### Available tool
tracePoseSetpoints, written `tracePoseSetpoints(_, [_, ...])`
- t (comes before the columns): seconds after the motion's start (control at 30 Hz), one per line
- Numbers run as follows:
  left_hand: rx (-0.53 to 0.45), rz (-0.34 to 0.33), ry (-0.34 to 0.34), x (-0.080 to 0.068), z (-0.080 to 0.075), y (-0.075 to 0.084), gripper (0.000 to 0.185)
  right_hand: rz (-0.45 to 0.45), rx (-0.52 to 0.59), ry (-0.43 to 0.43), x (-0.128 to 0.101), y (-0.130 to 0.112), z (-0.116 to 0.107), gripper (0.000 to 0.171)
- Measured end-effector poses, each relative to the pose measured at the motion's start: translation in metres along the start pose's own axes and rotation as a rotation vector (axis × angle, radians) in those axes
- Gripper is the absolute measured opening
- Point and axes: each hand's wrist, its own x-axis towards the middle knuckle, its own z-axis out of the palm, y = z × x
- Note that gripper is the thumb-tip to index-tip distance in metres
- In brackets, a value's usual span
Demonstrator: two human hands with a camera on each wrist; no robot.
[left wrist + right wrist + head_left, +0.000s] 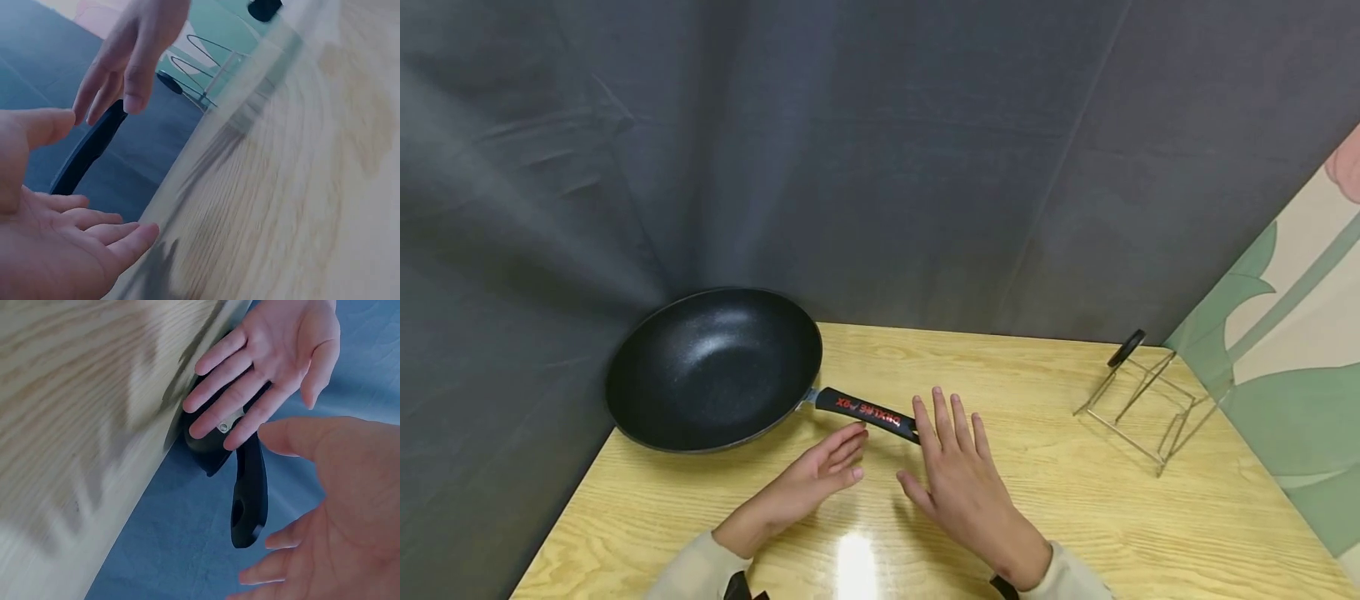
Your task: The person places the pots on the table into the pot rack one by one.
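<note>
Wood: pale grained worktop (1075, 517) carries everything; a glossy glare sits between the forearms
Pan: black frying pan (715, 367) lies at the far left corner, bowl up, backed against the grey curtain (880, 150)
Handle: black pan handle (867, 412) with red lettering points right toward the hands, handy for a take
Left hand: left hand (820, 475) hovers just beside the handle, palm turned inward, grip spread, holding nothing
Right hand: right hand (958, 471) is flat, palm down, fingers straight; fingertips near the handle's end, contact I cannot tell
Rack: wire rack (1150, 408) stands well apart at the right
</note>
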Motion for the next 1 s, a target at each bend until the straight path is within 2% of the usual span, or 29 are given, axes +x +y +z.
tracePoseSetpoints(0.2, [-0.237, -0.019, 0.171, 0.007, 0.003, -0.005, 0.070, -0.005, -0.021, 0.006, 0.005, -0.003, 0.002, 0.094])
tracePoseSetpoints(0.33, [-0.350, -0.019, 0.212, 0.017, 0.007, -0.008, 0.067, 0.001, -0.029, -0.005, 0.006, -0.003, 0.001, 0.094])
tracePoseSetpoints(0.43, [-0.414, 0.010, 0.256, 0.022, 0.010, -0.009, 0.063, -0.001, -0.017, -0.015, 0.008, -0.004, 0.001, 0.093])
tracePoseSetpoints(0.57, [-0.524, 0.081, 0.325, 0.027, 0.014, -0.009, 0.054, -0.014, -0.017, -0.026, 0.012, -0.005, 0.001, 0.091])
tracePoseSetpoints(0.83, [-0.694, 0.138, 0.357, 0.039, 0.019, -0.013, 0.024, -0.019, -0.035, -0.014, 0.016, -0.005, 0.005, 0.087])
tracePoseSetpoints(0.9, [-0.729, 0.143, 0.360, 0.042, 0.020, -0.014, 0.031, -0.022, -0.037, -0.013, 0.017, -0.005, 0.005, 0.087])
tracePoseSetpoints(1.0, [-0.762, 0.169, 0.336, 0.045, 0.018, -0.015, 0.057, -0.039, -0.034, -0.020, 0.022, -0.005, 0.006, 0.087])
